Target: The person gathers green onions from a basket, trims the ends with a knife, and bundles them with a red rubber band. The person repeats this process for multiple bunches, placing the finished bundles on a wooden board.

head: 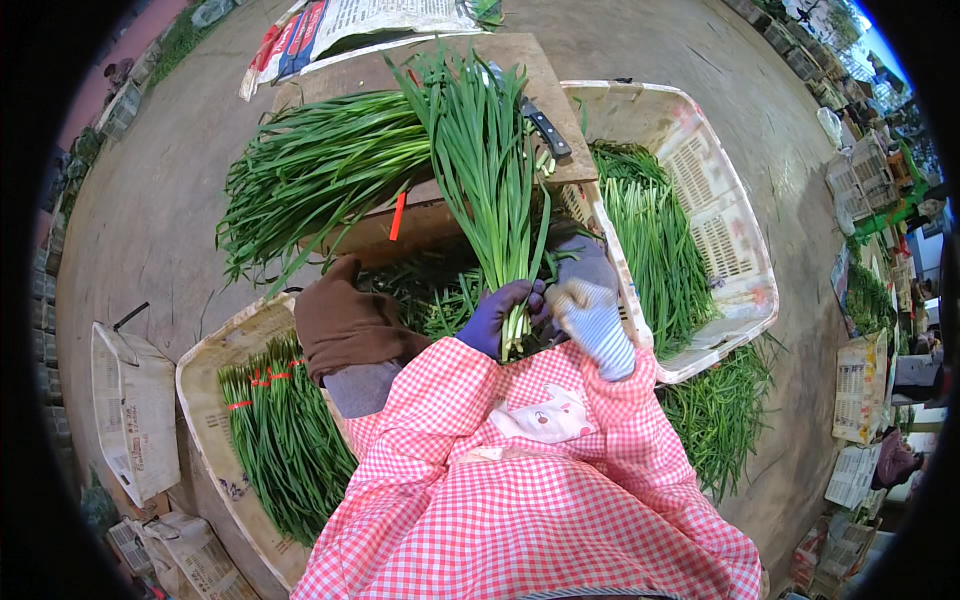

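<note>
My left hand (pixel 504 316), in a purple glove, grips the pale stem ends of a bunch of long green leaves, which look like garlic chives (pixel 487 195). The leaf tips fan out over a wooden board (pixel 517 60). My right hand (pixel 592 319), in a white and blue striped glove, is curled just right of the stems; whether it holds anything cannot be told. Another leafy bunch (pixel 330 150) lies across the board to the left, with a red strip (pixel 397 216) hanging beside it. A knife with a black handle (pixel 547 131) rests on the board's right side.
On the right, a white plastic crate (pixel 724 217) holds loose chives. A left crate (pixel 202 427) holds bunches tied with red bands. Leaf scraps (pixel 442 300) lie below the board, and more greens (pixel 720 412) at the right. A printed sack (pixel 390 19) lies beyond the board.
</note>
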Demonstrator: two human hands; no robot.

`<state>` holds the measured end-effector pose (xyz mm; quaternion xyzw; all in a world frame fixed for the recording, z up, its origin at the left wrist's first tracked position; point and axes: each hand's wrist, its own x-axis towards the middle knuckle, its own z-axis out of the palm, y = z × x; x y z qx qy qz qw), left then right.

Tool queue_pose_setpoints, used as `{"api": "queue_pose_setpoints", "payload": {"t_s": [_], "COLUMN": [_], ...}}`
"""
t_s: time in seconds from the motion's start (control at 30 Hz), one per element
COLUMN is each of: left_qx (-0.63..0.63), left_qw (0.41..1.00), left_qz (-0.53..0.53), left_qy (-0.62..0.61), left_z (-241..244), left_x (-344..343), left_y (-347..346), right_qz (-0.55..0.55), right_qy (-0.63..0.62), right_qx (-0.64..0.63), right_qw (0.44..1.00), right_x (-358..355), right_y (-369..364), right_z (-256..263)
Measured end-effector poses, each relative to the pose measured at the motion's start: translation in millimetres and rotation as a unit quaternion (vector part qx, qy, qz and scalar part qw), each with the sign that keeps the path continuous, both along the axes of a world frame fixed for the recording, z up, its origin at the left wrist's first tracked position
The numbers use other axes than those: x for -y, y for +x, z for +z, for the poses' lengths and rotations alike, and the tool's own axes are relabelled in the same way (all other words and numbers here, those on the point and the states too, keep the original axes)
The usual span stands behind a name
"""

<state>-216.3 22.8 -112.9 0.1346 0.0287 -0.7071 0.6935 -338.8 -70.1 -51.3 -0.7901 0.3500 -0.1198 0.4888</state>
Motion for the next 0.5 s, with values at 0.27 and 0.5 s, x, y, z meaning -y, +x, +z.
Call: {"api": "queue_pose_setpoints", "payload": {"t_s": [0.27, 0.5], "left_qx": [0.085, 0.005], "left_qw": [0.990, 0.993], "left_qz": [0.078, 0.074], "left_qy": [0.081, 0.090], "left_z": [6, -19], "left_x": [2, 1], "left_y": [-6, 4], "right_qz": [-0.084, -0.171], "right_qy": [0.006, 0.159], "right_qx": [0.087, 0.307], "right_qw": [0.993, 0.923], "right_x": [14, 12], "right_y": [36, 4], "right_z": [-6, 14]}}
